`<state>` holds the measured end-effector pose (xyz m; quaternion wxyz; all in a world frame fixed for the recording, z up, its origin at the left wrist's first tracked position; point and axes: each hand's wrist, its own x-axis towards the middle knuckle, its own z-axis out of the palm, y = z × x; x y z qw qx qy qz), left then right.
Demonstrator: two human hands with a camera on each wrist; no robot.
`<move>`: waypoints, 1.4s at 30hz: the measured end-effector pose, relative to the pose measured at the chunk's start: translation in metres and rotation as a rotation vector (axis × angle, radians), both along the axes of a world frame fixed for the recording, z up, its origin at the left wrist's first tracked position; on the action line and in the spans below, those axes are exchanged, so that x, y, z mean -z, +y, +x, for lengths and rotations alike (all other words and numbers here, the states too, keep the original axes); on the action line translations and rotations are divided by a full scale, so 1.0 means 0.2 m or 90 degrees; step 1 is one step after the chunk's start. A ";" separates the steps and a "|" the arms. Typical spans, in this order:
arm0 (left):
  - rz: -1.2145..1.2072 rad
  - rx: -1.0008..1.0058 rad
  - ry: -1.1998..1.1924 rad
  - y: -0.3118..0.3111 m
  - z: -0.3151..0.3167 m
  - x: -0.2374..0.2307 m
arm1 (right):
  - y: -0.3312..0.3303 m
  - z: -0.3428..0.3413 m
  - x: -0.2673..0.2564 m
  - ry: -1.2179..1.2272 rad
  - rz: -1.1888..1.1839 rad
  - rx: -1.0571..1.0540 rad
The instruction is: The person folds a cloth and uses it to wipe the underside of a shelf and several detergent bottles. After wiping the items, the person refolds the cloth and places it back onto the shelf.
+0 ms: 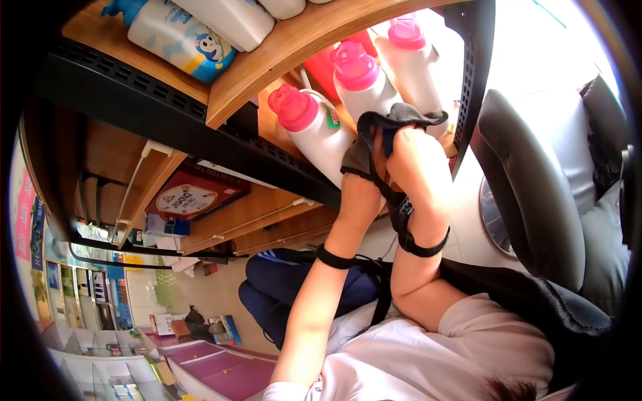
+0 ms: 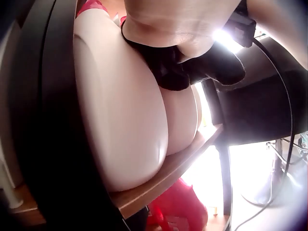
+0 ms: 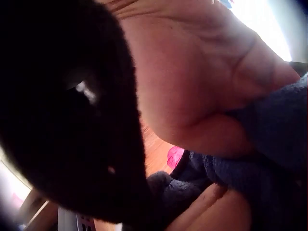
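A dark grey-blue cloth (image 1: 401, 115) is bunched between both hands, in front of white bottles with pink caps. My left hand (image 1: 363, 190) holds the cloth from the left side, its fingers mostly hidden. From the right, my right hand (image 1: 416, 150) grips the same cloth; in the right wrist view folds of the cloth (image 3: 284, 120) lie against the palm. The nearest white bottle (image 1: 321, 142) stands left of the hands, a middle bottle (image 1: 368, 99) behind them and another bottle (image 1: 413, 70) to the right. In the left wrist view the cloth (image 2: 175, 79) overlaps the bottles.
The bottles stand on a wooden shelf (image 2: 159, 185) with a black metal frame (image 1: 194, 123). Above, a higher shelf board (image 1: 267, 63) carries a blue-capped bottle (image 1: 180, 40). A dark red box (image 1: 194, 194) sits lower left. At right is a black chair (image 1: 535, 187).
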<state>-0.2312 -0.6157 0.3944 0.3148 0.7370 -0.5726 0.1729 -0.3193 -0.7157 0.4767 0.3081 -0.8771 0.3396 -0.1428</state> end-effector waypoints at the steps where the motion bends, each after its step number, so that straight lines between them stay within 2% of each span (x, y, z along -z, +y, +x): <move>1: -0.006 0.010 -0.036 0.01 0.00 0.01 | 0.00 -0.01 0.00 -0.001 -0.013 0.002; 4: 0.038 0.007 -0.113 0.04 -0.01 0.07 | 0.00 0.00 0.04 -0.023 -0.058 0.012; 8: 0.058 0.013 -0.093 0.06 -0.04 0.17 | 0.03 0.03 0.09 -0.051 -0.103 0.026; 10: 0.013 -0.012 0.124 0.06 -0.09 0.15 | 0.03 0.03 0.10 -0.062 -0.114 0.029; 15: 0.005 -0.041 0.070 0.08 -0.13 0.19 | 0.02 0.04 0.12 -0.087 -0.125 0.039; 17: -0.029 -0.012 0.187 0.10 -0.14 0.22 | 0.02 0.04 0.13 -0.101 -0.130 0.042; 18: -0.027 -0.012 0.187 0.12 -0.13 0.24 | 0.02 0.04 0.14 -0.104 -0.133 0.044; 20: 0.086 -0.030 0.098 0.16 -0.09 0.31 | 0.03 0.04 0.14 -0.113 -0.144 0.041; 21: 0.086 -0.030 0.097 0.18 -0.07 0.35 | 0.04 0.04 0.14 -0.116 -0.151 0.039; 23: 0.109 -0.049 -0.026 0.21 -0.04 0.40 | 0.06 0.04 0.15 -0.124 -0.162 0.030; 24: 0.107 -0.049 -0.027 0.23 -0.03 0.42 | 0.06 0.05 0.15 -0.129 -0.167 0.029; 26: 0.202 -0.073 0.113 0.25 -0.01 0.42 | 0.07 0.05 0.16 -0.147 -0.175 0.030; 27: 0.069 -0.054 -0.030 0.19 -0.05 0.27 | 0.07 0.06 0.17 -0.156 -0.178 0.032; 28: 0.070 -0.053 -0.028 0.17 -0.06 0.18 | 0.06 0.07 0.16 -0.154 -0.178 0.033; 30: 0.025 -0.178 -0.119 0.16 -0.03 0.06 | 0.07 0.10 0.13 -0.230 -0.212 0.043; 31: 0.017 -0.187 -0.150 0.18 0.01 0.03 | 0.08 0.11 0.11 -0.274 -0.221 0.052; 33: -0.021 -0.213 -0.205 0.20 0.06 -0.05 | 0.09 0.13 0.11 -0.268 -0.227 0.064; 36: -0.037 -0.182 -0.184 0.19 0.09 0.00 | 0.11 0.12 0.12 -0.223 -0.228 0.066; 38: -0.018 -0.188 -0.172 0.21 0.05 0.03 | 0.12 0.10 0.14 -0.132 -0.285 0.045; 40: -0.001 -0.192 -0.158 0.22 0.01 0.08 | 0.12 0.06 0.13 -0.130 -0.289 0.039; 42: 0.029 -0.160 -0.127 0.23 0.00 0.14 | 0.10 0.04 0.12 -0.066 -0.161 0.016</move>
